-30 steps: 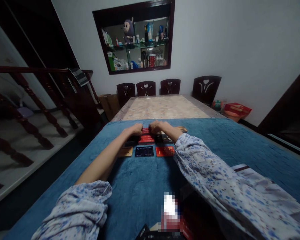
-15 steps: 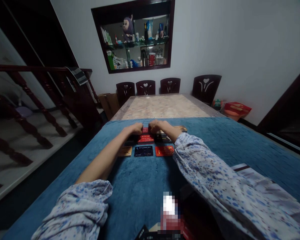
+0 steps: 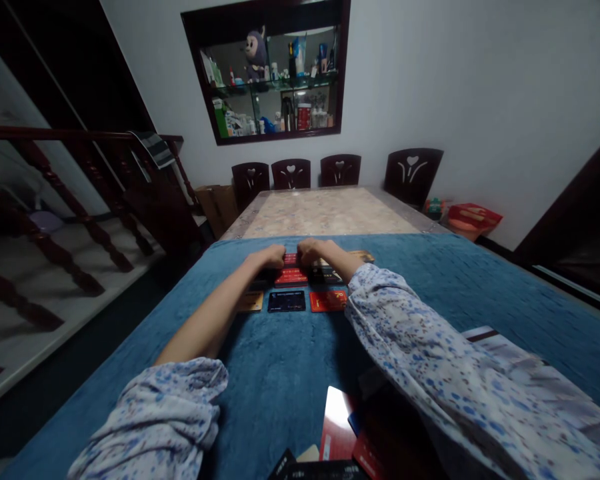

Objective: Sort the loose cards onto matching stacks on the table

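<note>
Both hands reach to the far rows of cards on the blue cloth. My left hand (image 3: 273,256) has curled fingers at the left side of a red card stack (image 3: 291,259); its fingertips are hidden. My right hand (image 3: 310,251) is bent down at that stack's right side, fingertips also hidden. Closer in lies another red stack (image 3: 291,277), with dark cards (image 3: 327,275) to its right. The nearest row holds a gold card (image 3: 251,302), a dark blue card (image 3: 287,301) and a red-orange card (image 3: 329,301).
Loose cards, among them a shiny red and white one (image 3: 338,423) and a black one (image 3: 325,471), lie at the near edge of the blue cloth (image 3: 275,360). A pale patterned bag or sheet (image 3: 540,373) is under my right sleeve. Chairs (image 3: 340,171) stand beyond the table.
</note>
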Action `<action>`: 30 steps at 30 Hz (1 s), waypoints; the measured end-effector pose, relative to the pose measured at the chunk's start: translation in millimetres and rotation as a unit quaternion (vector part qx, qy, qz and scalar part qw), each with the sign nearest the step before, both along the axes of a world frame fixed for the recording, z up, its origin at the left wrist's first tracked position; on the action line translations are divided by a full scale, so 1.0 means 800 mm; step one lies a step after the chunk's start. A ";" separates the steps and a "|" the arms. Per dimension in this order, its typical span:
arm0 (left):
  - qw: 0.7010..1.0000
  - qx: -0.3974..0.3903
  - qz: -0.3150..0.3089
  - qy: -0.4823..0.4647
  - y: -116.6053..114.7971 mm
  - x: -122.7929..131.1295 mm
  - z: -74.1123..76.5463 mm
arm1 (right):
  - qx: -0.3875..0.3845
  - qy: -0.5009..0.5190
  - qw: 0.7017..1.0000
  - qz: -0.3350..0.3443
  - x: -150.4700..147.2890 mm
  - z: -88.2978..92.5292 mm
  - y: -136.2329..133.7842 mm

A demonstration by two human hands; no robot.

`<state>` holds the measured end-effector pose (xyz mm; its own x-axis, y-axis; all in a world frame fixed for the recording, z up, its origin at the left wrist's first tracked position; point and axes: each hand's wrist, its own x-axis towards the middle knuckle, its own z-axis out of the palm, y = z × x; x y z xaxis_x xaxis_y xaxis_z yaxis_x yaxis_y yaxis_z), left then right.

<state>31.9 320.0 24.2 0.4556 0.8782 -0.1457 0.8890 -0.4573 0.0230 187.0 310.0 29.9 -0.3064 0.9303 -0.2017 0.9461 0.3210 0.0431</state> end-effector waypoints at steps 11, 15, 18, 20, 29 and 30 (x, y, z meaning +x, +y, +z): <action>0.999 -0.003 -0.014 0.050 -0.009 0.002 0.013 | 0.016 -0.008 1.000 0.006 0.004 0.001 -0.002; 0.999 0.024 -0.010 0.036 -0.013 -0.002 0.017 | 0.031 -0.012 0.999 0.014 0.009 0.011 -0.007; 0.998 0.059 -0.008 0.013 -0.020 -0.007 0.021 | 0.050 -0.003 0.998 0.027 0.017 0.022 -0.014; 0.996 0.085 -0.010 -0.005 -0.028 -0.009 0.025 | 0.067 0.009 0.997 0.038 0.024 0.029 -0.021; 0.980 0.181 -0.012 -0.086 -0.090 0.002 0.028 | 0.143 0.050 0.987 0.045 0.051 0.043 -0.077; 0.979 0.187 -0.013 -0.081 -0.098 0.005 0.026 | 0.151 0.051 0.986 0.043 0.054 0.044 -0.085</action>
<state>35.8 241.8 45.1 0.4693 0.8436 0.2609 0.8753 -0.4835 -0.0107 230.5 241.8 64.9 -0.3906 0.9132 0.1165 0.9206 0.3867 0.0556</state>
